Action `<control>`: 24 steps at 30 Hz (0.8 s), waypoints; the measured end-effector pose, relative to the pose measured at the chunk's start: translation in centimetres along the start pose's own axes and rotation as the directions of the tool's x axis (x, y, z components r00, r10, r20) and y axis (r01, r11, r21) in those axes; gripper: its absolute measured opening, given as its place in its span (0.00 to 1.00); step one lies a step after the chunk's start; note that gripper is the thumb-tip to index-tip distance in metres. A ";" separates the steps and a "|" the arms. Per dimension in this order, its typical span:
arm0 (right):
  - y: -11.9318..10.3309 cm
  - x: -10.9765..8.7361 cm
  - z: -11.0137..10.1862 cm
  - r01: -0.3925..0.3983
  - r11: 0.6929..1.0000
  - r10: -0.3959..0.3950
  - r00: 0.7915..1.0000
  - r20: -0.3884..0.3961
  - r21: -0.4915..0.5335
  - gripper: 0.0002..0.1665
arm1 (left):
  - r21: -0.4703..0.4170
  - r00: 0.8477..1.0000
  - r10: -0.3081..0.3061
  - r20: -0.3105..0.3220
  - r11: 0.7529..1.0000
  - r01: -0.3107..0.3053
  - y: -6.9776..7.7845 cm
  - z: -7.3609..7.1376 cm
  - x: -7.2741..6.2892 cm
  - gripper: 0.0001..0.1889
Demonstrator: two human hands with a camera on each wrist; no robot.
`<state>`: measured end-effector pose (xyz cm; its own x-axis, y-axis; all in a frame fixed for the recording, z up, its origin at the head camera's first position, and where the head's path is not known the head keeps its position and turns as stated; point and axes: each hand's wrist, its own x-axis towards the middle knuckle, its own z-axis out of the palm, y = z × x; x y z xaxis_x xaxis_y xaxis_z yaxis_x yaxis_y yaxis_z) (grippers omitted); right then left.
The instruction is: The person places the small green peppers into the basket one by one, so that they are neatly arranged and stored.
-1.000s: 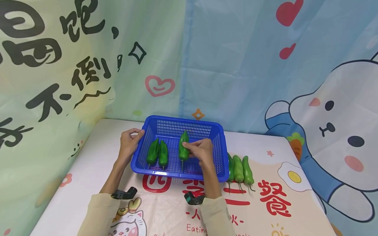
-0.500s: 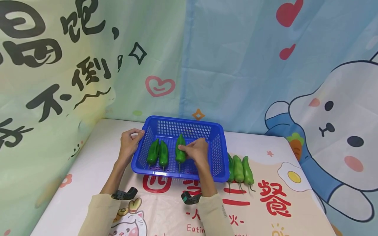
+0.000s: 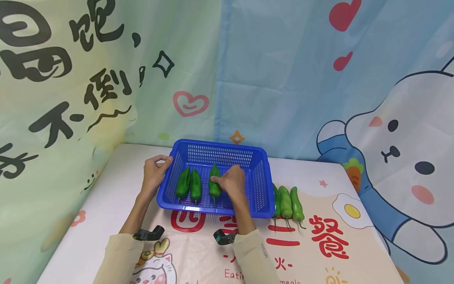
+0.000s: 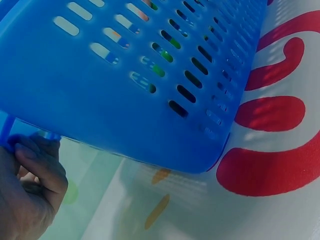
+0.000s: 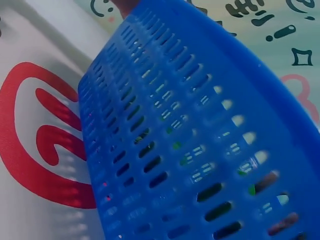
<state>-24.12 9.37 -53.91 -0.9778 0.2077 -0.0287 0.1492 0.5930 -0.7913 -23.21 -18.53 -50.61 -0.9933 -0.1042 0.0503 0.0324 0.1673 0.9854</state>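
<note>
A blue plastic basket with slotted walls stands on the table. My left hand grips its left end; in the left wrist view the curled fingers hold the basket's handle. Inside the basket my right hand holds a green pepper, thumb on top and stem toward me. Two other green peppers, a left one and a right one, lie side by side in the basket's left half. The basket wall hides most of the right hand in the right wrist view.
Right of the basket several green peppers lie in a row, the nearest partly hidden by the basket. A printed cloth covers the table. A cartoon curtain hangs behind.
My right hand has moved left and slightly lower inside the basket with its pepper, closer to the other two. The left hand has stayed on the basket's end.
</note>
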 end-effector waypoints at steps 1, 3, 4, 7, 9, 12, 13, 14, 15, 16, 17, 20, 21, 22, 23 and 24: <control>0.9 0.6 0.8 0.025 1.000 -0.025 1.000 -0.006 -0.005 0.27 | 0.003 1.000 0.001 -0.002 1.000 -0.001 0.0 0.0 0.0 0.22; 0.3 0.7 1.1 0.022 0.999 -0.022 1.000 -0.002 -0.038 0.29 | 0.004 1.000 0.002 -0.007 1.000 -0.002 0.0 0.0 0.1 0.22; 0.1 0.7 1.3 0.040 0.997 -0.042 0.999 -0.016 -0.062 0.30 | 0.005 1.000 0.001 -0.008 1.000 -0.001 0.0 0.0 0.1 0.22; -2.4 -0.9 0.5 0.027 0.994 -0.030 0.999 -0.028 -0.109 0.27 | 0.007 1.000 0.000 -0.007 1.000 0.000 0.0 0.0 0.1 0.22; -4.3 -2.1 -0.4 0.007 0.992 -0.011 1.000 -0.028 -0.126 0.24 | 0.011 1.000 -0.002 -0.002 1.000 0.002 -0.1 0.0 0.1 0.22; -6.7 -3.6 -1.6 -0.013 0.992 0.012 1.000 -0.015 -0.127 0.23 | 0.014 1.000 -0.002 0.004 1.000 0.002 -0.1 0.0 0.1 0.23; -7.2 -3.8 -1.7 -0.016 0.991 0.015 1.000 -0.005 -0.133 0.23 | 0.015 1.000 -0.002 0.004 1.000 0.002 -0.1 0.0 0.1 0.23; -7.3 -3.8 -1.6 -0.019 0.990 0.019 1.000 -0.006 -0.139 0.22 | 0.014 1.000 -0.002 0.005 1.000 0.002 -0.1 0.0 0.1 0.23; -7.5 -3.8 -1.5 -0.016 0.990 0.016 1.000 -0.004 -0.138 0.22 | 0.014 1.000 -0.002 0.005 1.000 0.002 -0.1 0.0 0.1 0.23; -7.5 -3.7 -1.4 -0.010 0.991 0.010 1.000 -0.002 -0.137 0.21 | 0.013 1.000 -0.003 0.006 1.000 0.003 -0.1 0.0 0.1 0.23; -7.4 -3.5 -1.1 -0.002 0.991 0.002 1.000 0.001 -0.135 0.21 | 0.012 1.000 -0.003 0.008 1.000 0.003 -0.1 0.0 0.1 0.23; -6.3 -2.5 0.3 0.016 0.992 -0.016 1.000 0.007 -0.129 0.21 | 0.011 1.000 -0.004 0.009 1.000 0.003 0.0 0.0 0.1 0.23; -5.8 -2.1 0.9 0.023 0.991 -0.022 1.000 0.010 -0.132 0.22 | 0.010 1.000 -0.004 0.009 1.000 0.004 0.0 0.0 0.1 0.23; -5.5 -1.8 1.3 0.022 0.990 -0.019 1.000 0.021 -0.140 0.23 | 0.010 1.000 -0.005 0.010 1.000 0.005 0.0 -0.1 0.1 0.23; -5.1 -1.3 1.9 0.024 0.989 -0.020 1.000 0.022 -0.149 0.24 | 0.012 1.000 -0.004 0.010 1.000 0.003 0.0 -0.1 0.1 0.23; -4.9 -1.1 2.2 0.025 0.987 -0.021 0.999 0.027 -0.161 0.25 | 0.015 1.000 -0.004 0.010 1.000 0.004 0.0 -0.1 0.0 0.23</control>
<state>-24.06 4.47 -51.36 -0.9843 0.1743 -0.0282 0.1463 0.7158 -0.6829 -23.24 -18.66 -50.61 -0.9944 -0.0955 0.0445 0.0265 0.1815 0.9830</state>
